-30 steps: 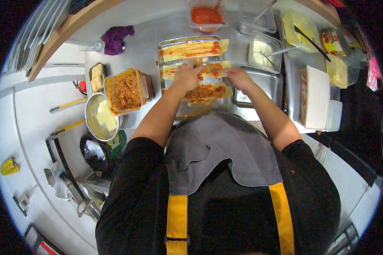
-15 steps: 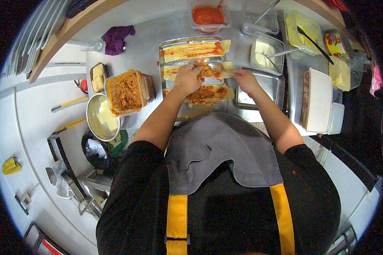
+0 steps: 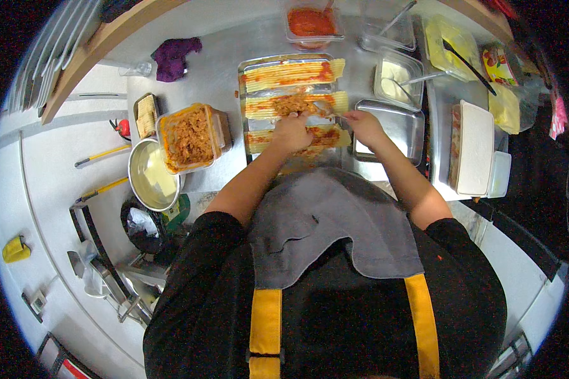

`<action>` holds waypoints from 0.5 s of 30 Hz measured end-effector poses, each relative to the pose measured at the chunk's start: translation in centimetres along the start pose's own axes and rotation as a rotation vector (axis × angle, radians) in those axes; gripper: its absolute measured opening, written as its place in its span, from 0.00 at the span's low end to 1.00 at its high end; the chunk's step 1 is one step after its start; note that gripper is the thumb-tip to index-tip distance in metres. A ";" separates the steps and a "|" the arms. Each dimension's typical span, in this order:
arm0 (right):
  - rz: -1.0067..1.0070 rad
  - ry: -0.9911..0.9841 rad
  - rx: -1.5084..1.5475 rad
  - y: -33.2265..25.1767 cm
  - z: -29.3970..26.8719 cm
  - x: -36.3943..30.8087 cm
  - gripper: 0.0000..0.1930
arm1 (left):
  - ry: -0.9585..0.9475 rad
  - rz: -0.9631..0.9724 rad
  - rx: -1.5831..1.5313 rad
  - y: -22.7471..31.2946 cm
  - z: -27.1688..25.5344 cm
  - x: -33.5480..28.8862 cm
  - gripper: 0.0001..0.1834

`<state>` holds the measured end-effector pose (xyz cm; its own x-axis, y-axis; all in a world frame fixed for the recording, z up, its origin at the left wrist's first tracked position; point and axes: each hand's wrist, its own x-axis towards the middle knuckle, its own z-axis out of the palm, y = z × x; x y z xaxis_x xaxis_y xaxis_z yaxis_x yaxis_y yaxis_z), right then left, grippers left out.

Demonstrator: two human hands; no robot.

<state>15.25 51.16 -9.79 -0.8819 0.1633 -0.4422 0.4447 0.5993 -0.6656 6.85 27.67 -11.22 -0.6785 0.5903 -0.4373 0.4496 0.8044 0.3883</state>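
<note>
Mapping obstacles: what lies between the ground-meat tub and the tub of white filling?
Head view: metal tray with ridged pasta sheets, the middle one topped with ground meat; the left hand and a metal spoon are at that sheet.

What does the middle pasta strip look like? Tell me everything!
The middle strip is long, pale yellow and ridged, with red sauce smears and crumbly brown filling on top. It lies flat across a shiny metal tray, between the far strip and near strip. The right hand holds a spoon at its right part; the left hand's fingertips meet its near edge.
</note>
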 end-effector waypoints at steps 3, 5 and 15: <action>-0.070 0.012 0.009 0.1 -0.8 -0.4 0.17 | 0.043 -0.005 0.000 0.0 0.3 -0.4 0.40; 0.064 -0.018 0.098 -0.3 -1.7 -1.1 0.16 | 0.068 -0.006 -0.029 0.2 0.1 -0.9 0.41; -0.090 0.040 0.072 -5.9 -2.6 2.5 0.17 | 0.295 -0.044 -0.127 -3.4 -5.0 0.4 0.43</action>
<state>10.01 50.03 -5.41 -0.9239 0.1434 -0.3548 0.3719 0.5551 -0.7441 2.16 24.84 -8.64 -0.8434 0.4951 -0.2088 0.3526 0.8032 0.4801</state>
